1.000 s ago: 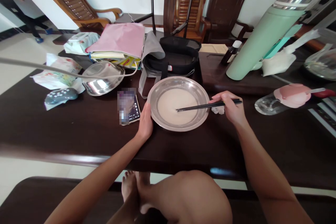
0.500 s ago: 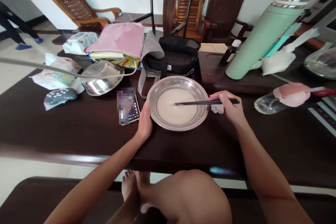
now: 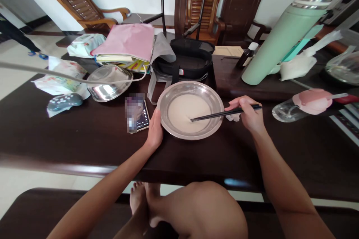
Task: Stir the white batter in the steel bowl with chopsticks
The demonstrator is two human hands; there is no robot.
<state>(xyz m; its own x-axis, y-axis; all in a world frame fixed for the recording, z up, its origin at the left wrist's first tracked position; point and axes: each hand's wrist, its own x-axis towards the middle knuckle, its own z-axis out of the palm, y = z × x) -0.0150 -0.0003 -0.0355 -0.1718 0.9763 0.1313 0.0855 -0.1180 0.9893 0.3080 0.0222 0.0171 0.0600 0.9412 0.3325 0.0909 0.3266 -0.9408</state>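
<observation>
A wide metal bowl [image 3: 193, 136] stands on the dark wooden table, with a pale, creamy liquid [image 3: 186, 109] in its bottom. My left hand [image 3: 155, 130] steadies the bowl by its left rim, the fingers partly hidden along the side. In my right hand [image 3: 248, 114], to the right of the bowl, is a pair of black chopsticks [image 3: 215, 114]. They slant across the right rim, and their tips dip into the liquid near the middle. Under the right hand lies a crumpled white tissue [image 3: 233, 117].
Left of the bowl lie a phone [image 3: 141, 115], a second metal bowl [image 3: 108, 91] and a grey game controller [image 3: 65, 102]. Behind are a black bag [image 3: 193, 63] and a pink folder [image 3: 126, 41]. A green thermos [image 3: 280, 44] and a pink-lidded bottle [image 3: 308, 101] stand right.
The chopstick tips have moved slightly right and nearer to me in the liquid, and my right hand has shifted a little right. At far left, a walking person's legs have moved.
</observation>
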